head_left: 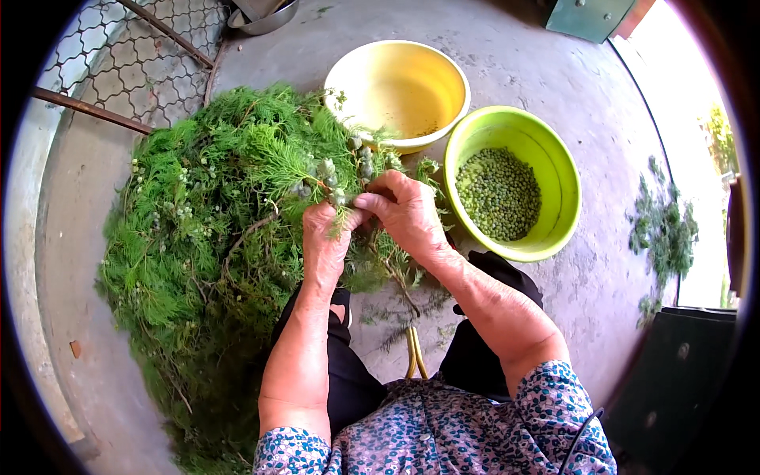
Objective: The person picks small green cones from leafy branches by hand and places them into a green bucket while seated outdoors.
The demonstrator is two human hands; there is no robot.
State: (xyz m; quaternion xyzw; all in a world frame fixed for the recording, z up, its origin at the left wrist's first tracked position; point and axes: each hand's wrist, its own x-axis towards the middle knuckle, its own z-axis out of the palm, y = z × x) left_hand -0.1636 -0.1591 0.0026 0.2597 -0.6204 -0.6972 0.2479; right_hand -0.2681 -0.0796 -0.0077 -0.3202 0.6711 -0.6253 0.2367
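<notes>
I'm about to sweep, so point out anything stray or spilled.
Green sprigs lie on the floor at far right, well apart from the heap, so they look stray. The green tub stands upright, with no obvious spill beside it.

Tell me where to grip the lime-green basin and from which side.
The lime-green basin is probably best gripped by its raised round rim, from the right: the yellow basin and right hand lie close on its left.

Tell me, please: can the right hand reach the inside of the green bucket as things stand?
Probably yes: the green bucket is open on top and close to the right hand, with only thin leaves showing between. However, its fingers are busy at a cone-bearing twig.
</notes>
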